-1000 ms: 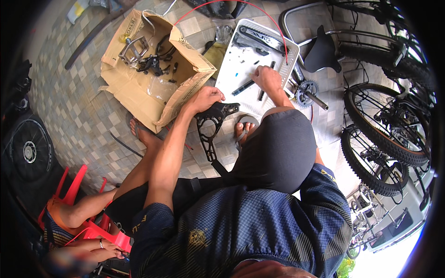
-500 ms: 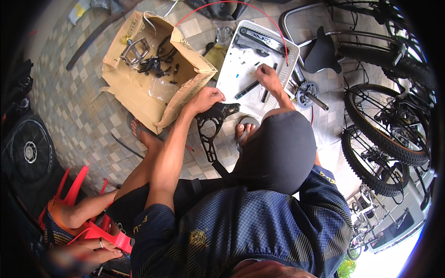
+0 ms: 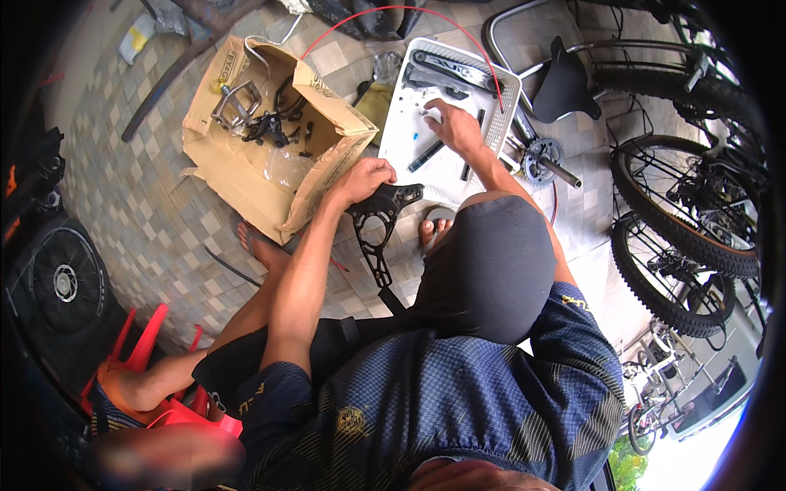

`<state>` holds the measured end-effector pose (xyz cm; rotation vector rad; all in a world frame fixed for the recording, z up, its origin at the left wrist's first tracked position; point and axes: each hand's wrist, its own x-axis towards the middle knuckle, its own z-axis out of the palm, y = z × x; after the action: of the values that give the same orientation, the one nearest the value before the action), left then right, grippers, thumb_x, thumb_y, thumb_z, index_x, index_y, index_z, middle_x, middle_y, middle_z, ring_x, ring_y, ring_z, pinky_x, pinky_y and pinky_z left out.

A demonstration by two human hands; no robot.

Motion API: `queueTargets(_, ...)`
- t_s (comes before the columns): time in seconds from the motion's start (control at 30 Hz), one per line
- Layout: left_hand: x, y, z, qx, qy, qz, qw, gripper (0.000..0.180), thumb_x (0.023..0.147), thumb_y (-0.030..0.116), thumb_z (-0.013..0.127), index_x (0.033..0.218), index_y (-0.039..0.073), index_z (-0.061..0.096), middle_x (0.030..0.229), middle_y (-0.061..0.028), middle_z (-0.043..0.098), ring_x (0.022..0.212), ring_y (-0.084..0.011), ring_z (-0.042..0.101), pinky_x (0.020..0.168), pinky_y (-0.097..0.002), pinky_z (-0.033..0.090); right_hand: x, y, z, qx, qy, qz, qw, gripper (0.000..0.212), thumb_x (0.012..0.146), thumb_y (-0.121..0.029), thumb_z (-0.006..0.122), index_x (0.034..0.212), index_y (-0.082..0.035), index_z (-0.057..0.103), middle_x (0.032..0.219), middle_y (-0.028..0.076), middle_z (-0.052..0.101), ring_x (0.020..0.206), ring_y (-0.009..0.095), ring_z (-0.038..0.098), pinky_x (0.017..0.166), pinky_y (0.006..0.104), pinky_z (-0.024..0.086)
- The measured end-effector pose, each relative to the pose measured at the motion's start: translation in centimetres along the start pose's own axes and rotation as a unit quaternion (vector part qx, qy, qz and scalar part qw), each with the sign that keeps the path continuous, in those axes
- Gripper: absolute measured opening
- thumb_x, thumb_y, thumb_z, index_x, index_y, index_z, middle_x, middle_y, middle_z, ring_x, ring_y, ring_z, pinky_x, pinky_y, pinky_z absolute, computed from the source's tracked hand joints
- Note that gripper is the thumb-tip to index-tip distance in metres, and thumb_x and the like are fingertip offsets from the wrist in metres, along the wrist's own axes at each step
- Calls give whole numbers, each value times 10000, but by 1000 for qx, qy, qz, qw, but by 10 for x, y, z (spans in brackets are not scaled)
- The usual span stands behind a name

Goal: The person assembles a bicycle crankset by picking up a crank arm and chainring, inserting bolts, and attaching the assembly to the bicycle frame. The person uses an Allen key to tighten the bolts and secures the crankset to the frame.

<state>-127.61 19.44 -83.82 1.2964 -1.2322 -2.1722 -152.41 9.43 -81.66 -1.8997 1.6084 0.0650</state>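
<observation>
My right hand (image 3: pixel 458 129) reaches into a white plastic tray (image 3: pixel 513 98), thumb and forefinger apart over small loose parts. Inside the tray lie a bicycle crank arm (image 3: pixel 454 67), a black rod (image 3: pixel 426 155) and tiny black and blue pieces. My left hand (image 3: pixel 364 180) is closed with curled fingers beside the tray's near left corner; what it grips, if anything, is hidden. Just below that hand stands a black openwork bracket-like part (image 3: pixel 377 233). Left of the tray is an open cardboard box (image 3: pixel 246 176) holding a metal pedal (image 3: pixel 237 106) and black bike parts.
A red cable (image 3: pixel 368 11) arches over box and tray. Right of the tray are a chainring with crank (image 3: pixel 544 161), a saddle (image 3: pixel 565 86) and several bicycles (image 3: pixel 684 213). Another person's leg (image 3: pixel 155 380) shows by a red plastic chair (image 3: pixel 147 335); a wheel (image 3: pixel 64 282) is far left.
My right hand has moved left and farther over the tray, its thumb and forefinger now spread. My left hand stays by the tray's corner. The view has shifted slightly.
</observation>
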Motion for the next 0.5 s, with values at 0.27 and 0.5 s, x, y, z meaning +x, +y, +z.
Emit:
queueTargets(0.27, -7, 14, 2, 30, -15, -26, 999, 228, 935, 184, 543, 872, 7, 671, 840, -14, 659, 819, -102, 583, 785, -254, 470, 11, 30, 21, 203, 24, 38, 978, 185, 949, -240, 624, 1044, -87, 669, 884, 106, 705, 749, 261, 677, 690, 360, 530)
queueTargets(0.5, -4, 7, -3, 47, -28, -22, 998, 232, 927, 194, 547, 878, 8, 676, 838, -13, 656, 823, -103, 578, 796, -248, 458, 13, 52, -30, 766, -1, 80, 638, 301, 993, -290, 447, 968, -39, 611, 785, 25, 576, 669, 128, 526, 568, 254, 411)
